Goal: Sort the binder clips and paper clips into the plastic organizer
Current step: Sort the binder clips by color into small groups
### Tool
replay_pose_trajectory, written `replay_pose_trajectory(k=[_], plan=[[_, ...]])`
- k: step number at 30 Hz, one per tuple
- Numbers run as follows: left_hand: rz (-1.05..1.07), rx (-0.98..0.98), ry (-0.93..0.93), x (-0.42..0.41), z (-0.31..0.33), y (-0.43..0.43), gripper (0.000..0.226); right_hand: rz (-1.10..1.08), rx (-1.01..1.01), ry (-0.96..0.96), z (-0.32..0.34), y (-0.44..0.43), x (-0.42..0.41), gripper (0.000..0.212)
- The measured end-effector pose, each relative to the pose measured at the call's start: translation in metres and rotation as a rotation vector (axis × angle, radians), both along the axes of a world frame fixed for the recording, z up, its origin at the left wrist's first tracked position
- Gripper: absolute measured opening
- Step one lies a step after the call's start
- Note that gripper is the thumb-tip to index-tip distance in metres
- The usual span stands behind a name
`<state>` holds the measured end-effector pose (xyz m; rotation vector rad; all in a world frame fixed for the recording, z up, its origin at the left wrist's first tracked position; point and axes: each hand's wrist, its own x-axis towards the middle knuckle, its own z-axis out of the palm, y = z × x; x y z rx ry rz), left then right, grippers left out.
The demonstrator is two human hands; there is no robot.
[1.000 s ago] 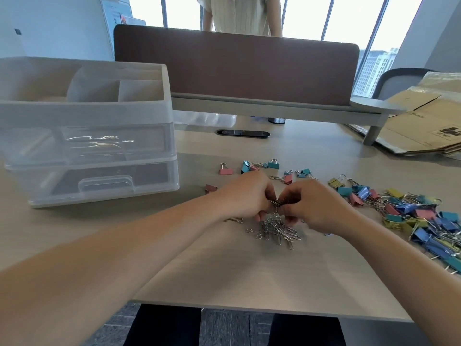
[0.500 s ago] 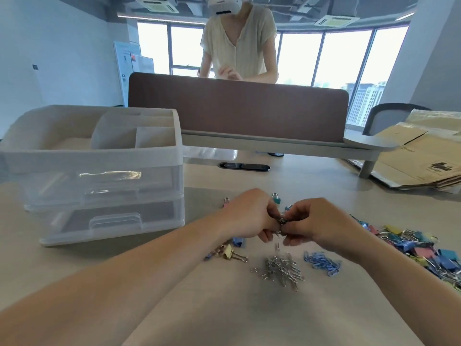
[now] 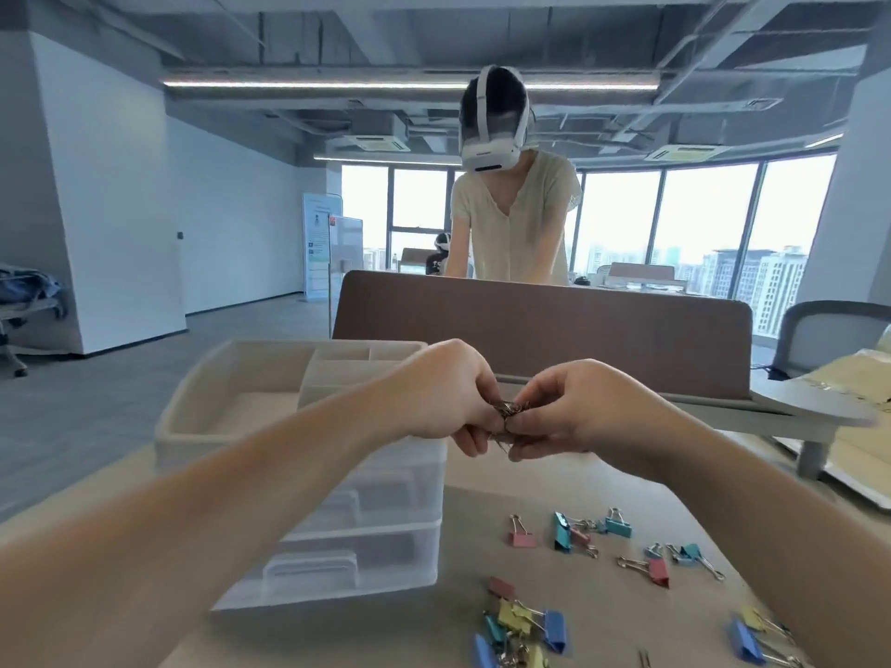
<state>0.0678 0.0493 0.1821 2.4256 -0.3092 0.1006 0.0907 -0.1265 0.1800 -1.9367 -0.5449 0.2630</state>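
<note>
Head view: both hands meet in the air above the desk [image 3: 535, 494], just right of the organizer [image 3: 193, 443], which stands toward the desk's left edge. The left hand [image 3: 441, 392] and right hand [image 3: 581, 409] have their fingers curled in, and together they pinch a small tangle of silver paper clips [image 3: 508, 408] between thumbs and fingertips. How many clips are in the bunch cannot be told. Coloured binder clips [image 3: 566, 535] lie scattered, unsorted, toward the near right corner.

The step in hand looks like carrying the paper clips to the open top tray. Next, the bunch needs moving left over one of the small compartments, and the fingers spread so the clips fall inside; hooked clips may cling and need a shake.
</note>
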Motion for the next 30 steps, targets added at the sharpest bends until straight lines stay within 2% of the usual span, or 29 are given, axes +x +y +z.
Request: replay_pose_trajectory(k=[8, 10, 12, 14, 20, 23, 26, 30], plan=[[0.156, 0.026, 0.005, 0.014, 0.021, 0.072, 0.007, 0.098, 0.030, -0.039, 0.014, 0.079, 0.038, 0.017], [0.192, 0.022, 0.028, 0.019, 0.016, 0.082, 0.008, 0.075, -0.047, -0.091, 0.011, 0.095, 0.045, 0.010], [0.222, 0.027, 0.053, 0.023, 0.009, 0.090, 0.008, 0.040, -0.221, -0.222, 0.007, 0.110, 0.051, 0.003], [0.231, 0.014, 0.072, 0.025, 0.002, 0.094, 0.010, 0.006, -0.385, -0.345, 0.004, 0.121, 0.053, 0.006], [0.240, 0.035, 0.032, 0.025, -0.005, 0.094, 0.014, 0.011, -0.631, -0.510, -0.001, 0.131, 0.051, 0.016], [0.242, 0.040, 0.047, 0.025, -0.004, 0.093, 0.017, -0.008, -0.697, -0.581, -0.002, 0.131, 0.050, 0.028], [0.226, 0.045, 0.048, 0.024, -0.005, 0.095, 0.018, 0.019, -0.726, -0.648, -0.002, 0.127, 0.050, 0.015], [0.226, 0.026, 0.035, 0.023, -0.009, 0.095, 0.018, 0.068, -0.759, -0.666, -0.002, 0.124, 0.047, 0.019]])
